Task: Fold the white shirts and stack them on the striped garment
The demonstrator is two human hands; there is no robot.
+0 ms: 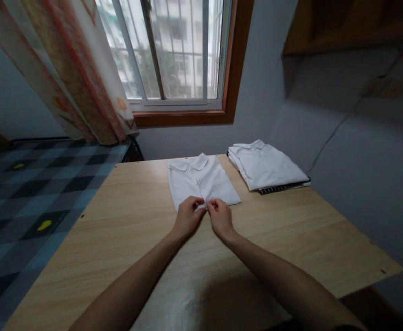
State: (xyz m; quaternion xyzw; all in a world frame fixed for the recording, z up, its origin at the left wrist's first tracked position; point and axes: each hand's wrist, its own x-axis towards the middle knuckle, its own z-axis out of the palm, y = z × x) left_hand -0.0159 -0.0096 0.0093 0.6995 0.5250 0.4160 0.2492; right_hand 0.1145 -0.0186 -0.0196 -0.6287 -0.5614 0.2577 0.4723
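Note:
A white collared shirt (215,181) lies folded into a rough rectangle on the wooden table, its collar toward the window. At the middle of its near edge, my left hand (189,214) pinches the cloth between thumb and fingers. Close beside it, my right hand (220,216) pinches the same spot, the fingertips of both hands almost meeting. The bit of cloth between them is bunched, and my fingers partly cover it. Whether a button is there is too small to tell.
On the table (132,220), at the back right, a stack of folded white shirts (270,163) rests on a dark striped item (280,187). A bed with a checked cover (80,184) stands at the left. Behind are a curtain (84,69) and a barred window (177,55); a shelf (325,41) hangs upper right.

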